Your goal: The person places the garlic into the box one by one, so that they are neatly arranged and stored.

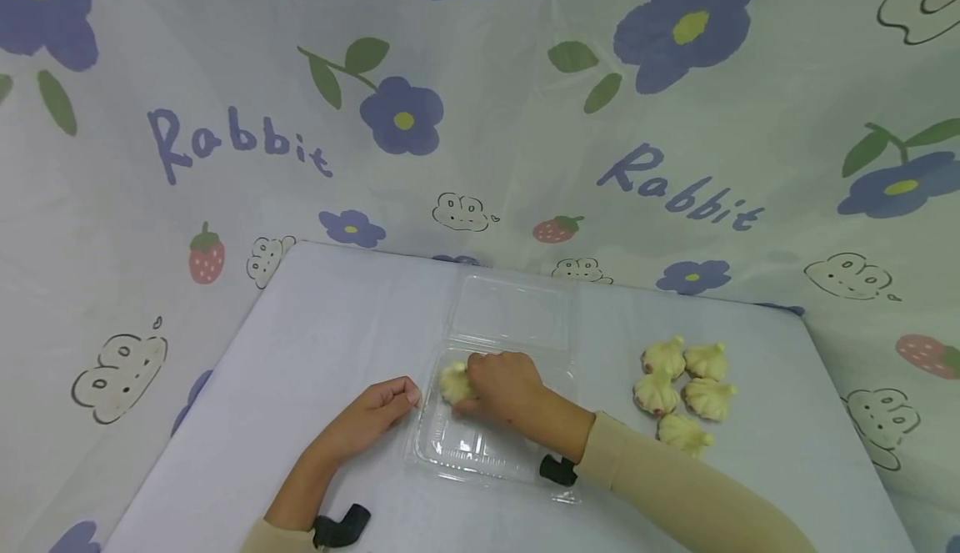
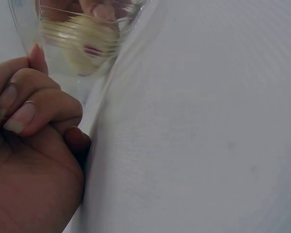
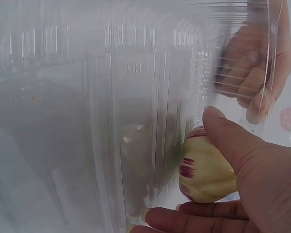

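A clear plastic clamshell container [image 1: 480, 461] lies on the table with its lid [image 1: 513, 311] folded back, away from me. Inside its base, near the left wall, my right hand [image 1: 506, 386] grips a garlic bulb [image 1: 454, 384] between thumb and fingers. Purple streaks mark the pale bulb [image 3: 203, 170] in the right wrist view. My left hand [image 1: 378, 411] is at the container's left side, fingers curled, with a fingertip [image 2: 37, 58] at the rim. Through the clear wall, the left wrist view shows the bulb [image 2: 82, 43] and the right fingers.
Several more garlic bulbs [image 1: 684, 386] sit in a cluster to the right of the container, beyond my right forearm. White cloth covers the table [image 1: 337, 311]. A curtain [image 1: 495, 169] printed with flowers hangs behind its far edge.
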`<state>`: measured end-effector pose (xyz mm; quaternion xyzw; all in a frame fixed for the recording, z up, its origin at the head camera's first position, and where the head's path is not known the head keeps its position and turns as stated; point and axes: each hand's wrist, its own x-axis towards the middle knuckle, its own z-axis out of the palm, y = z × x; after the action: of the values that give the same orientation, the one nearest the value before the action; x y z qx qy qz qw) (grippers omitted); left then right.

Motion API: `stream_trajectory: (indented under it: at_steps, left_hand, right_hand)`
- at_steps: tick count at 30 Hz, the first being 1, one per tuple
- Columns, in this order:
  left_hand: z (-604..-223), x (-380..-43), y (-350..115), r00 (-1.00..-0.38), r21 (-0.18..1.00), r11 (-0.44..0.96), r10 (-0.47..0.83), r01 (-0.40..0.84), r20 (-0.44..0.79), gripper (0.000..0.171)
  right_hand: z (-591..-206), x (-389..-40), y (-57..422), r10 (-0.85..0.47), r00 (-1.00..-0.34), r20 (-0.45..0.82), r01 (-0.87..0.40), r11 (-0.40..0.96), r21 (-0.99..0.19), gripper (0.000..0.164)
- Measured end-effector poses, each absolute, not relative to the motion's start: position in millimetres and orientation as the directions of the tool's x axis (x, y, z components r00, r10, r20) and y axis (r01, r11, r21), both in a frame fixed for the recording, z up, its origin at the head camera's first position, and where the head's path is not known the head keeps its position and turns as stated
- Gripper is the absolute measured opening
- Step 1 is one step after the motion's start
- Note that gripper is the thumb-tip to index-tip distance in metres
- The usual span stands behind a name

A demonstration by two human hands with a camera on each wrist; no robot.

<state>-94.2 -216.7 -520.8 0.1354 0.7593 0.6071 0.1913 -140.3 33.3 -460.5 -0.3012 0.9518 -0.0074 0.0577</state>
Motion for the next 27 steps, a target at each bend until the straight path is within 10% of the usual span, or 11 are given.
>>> stream_trajectory:
  at_steps: [27]
  left_hand:
    - [-521.9,-93.9,-217.7,-0.892,0.972,0.235,0.436,-0.019,-0.123,0.028]
  right_hand:
    - [-454.4,-139.5,42.7,-0.560,-0.815,-0.149,-0.547,0.829,-0.120,0.057]
